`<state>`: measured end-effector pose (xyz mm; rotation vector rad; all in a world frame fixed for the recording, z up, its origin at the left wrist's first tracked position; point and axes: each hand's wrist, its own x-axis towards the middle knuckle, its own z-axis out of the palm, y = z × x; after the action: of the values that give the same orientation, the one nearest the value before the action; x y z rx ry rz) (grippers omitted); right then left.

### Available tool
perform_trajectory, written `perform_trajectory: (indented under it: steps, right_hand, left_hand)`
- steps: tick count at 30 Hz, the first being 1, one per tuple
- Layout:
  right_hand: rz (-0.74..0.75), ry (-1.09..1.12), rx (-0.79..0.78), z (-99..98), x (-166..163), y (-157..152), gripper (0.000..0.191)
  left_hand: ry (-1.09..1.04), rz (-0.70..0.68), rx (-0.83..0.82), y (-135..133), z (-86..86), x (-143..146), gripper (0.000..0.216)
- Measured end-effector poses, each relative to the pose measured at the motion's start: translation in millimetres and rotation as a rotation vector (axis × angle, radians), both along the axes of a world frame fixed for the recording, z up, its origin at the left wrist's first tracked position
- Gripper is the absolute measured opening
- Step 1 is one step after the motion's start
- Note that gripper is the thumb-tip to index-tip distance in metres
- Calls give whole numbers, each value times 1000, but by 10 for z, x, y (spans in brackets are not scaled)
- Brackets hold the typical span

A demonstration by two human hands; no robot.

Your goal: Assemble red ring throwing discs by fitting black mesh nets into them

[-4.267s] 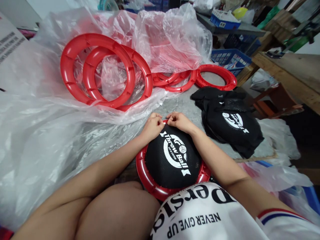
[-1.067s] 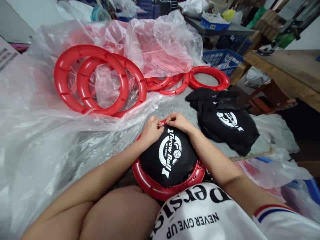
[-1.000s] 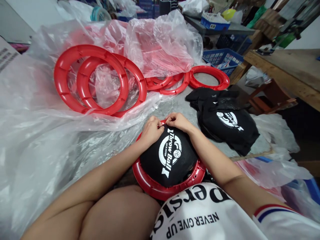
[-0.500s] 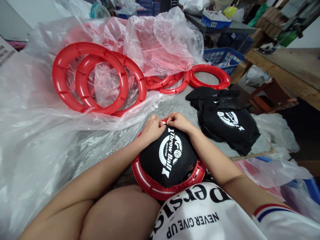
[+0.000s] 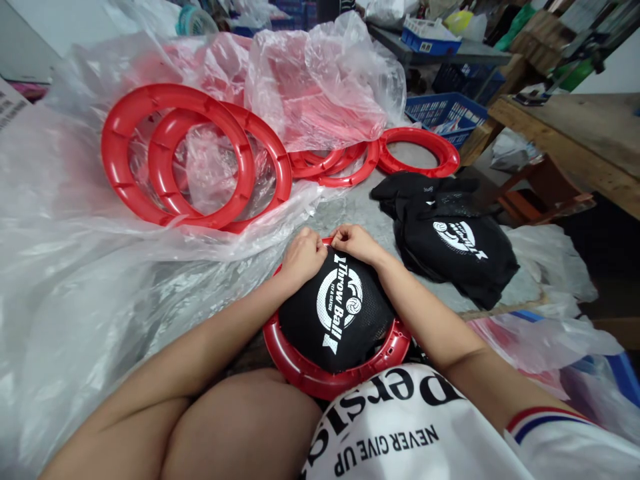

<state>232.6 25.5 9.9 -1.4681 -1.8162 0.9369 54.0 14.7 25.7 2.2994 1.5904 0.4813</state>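
Note:
A red plastic ring rests on my lap, and a black mesh net printed "Throw Ball" lies across it. At the ring's far edge my left hand is closed, its fingers pinching the net's edge against the rim. Just to its right, my right hand is closed too, thumb and fingers pinching the same edge of the net. Near my body, a gap shows between the net's edge and the ring. The fingertips partly hide the spot where net and rim meet.
Several loose red rings lie ahead on a clear plastic sheet, beside a plastic bag with red contents. A pile of black nets is at right. Farther back are a blue crate, a brown stool and a wooden table.
Both hands stay at the ring's far edge, the left one's fingers curled slightly tighter. Ring and net have hardly moved, and the view has shifted very slightly.

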Motion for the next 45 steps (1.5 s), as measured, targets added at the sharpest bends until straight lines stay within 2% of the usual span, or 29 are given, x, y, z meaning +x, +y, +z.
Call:
perform_trajectory:
  steps: [8,13,22,31,34,37,39,45]
  right_hand:
    - [-51,-146,75,17,-44,0,12]
    - [-49,-222,57,69,-67,-17,14]
    - [-39,-178,57,26,-49,6,14]
    - [-20,-175,45,15,-56,0,14]
    - [-11,-215,134,23,-78,-28,10]
    - [40,-220,350,51,-139,-70,19]
    - [90,-195,425,59,-189,-82,22]
    - [198,-190,197,-34,-240,21,8]
  left_hand:
    - [76,46,-41,41,60,59,16]
    - [89,32,-53,77,68,53,15]
    - [-94,-158,-106,-48,49,-130,14]
    - [-179,-88,-77,-106,-28,-259,17]
    - [-212,-48,-91,-92,-49,-245,16]
    - [-239,-30,-80,-72,-62,-240,16]
    - [-253,-30,-69,-62,-63,-248,15]
    - [-317,17,-81,-40,-56,-288,8]
